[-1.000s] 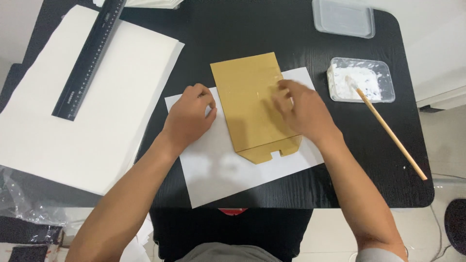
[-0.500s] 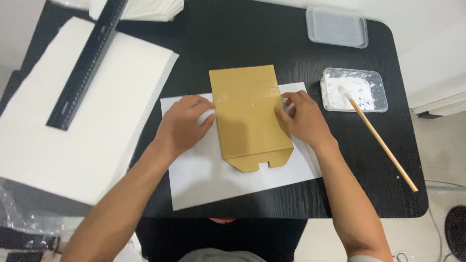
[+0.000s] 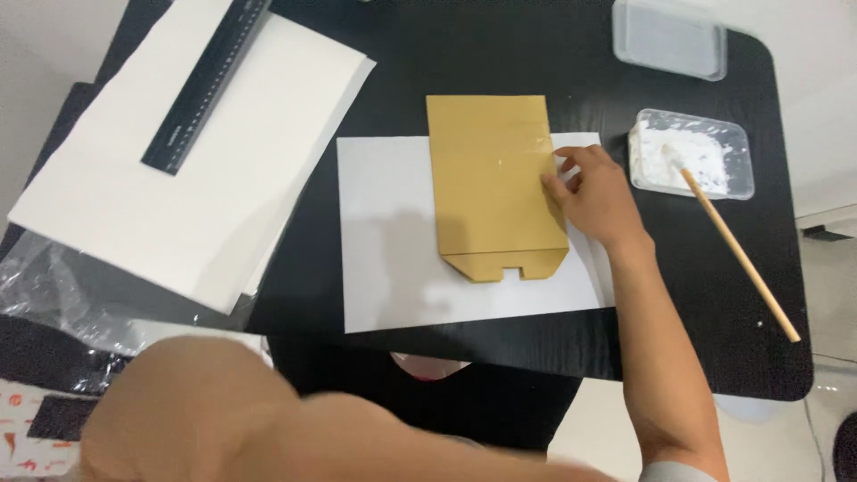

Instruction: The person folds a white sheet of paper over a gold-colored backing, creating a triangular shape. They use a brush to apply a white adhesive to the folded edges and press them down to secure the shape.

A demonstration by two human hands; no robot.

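A brown paper piece (image 3: pixel 495 187), folded flat with a notched flap at its near end, lies on a white sheet (image 3: pixel 402 259) on the black table (image 3: pixel 536 54). My right hand (image 3: pixel 594 192) rests with its fingertips on the right edge of the brown paper, fingers loosely apart and holding nothing. My left arm (image 3: pixel 268 428) fills the bottom of the view as a blur close to the camera; I cannot make out the left hand itself.
A stack of large white sheets (image 3: pixel 196 178) with a black ruler (image 3: pixel 207 85) on top lies at the left. A clear tub of white paste (image 3: pixel 692 152) with a wooden brush stick (image 3: pixel 741 259) stands at the right, its lid (image 3: pixel 669 37) behind. Crumpled clear plastic (image 3: pixel 54 295) lies at the near left.
My left hand has come off the white sheet and pulled back toward me, out of the working area. My right hand stays at the brown paper's right edge.
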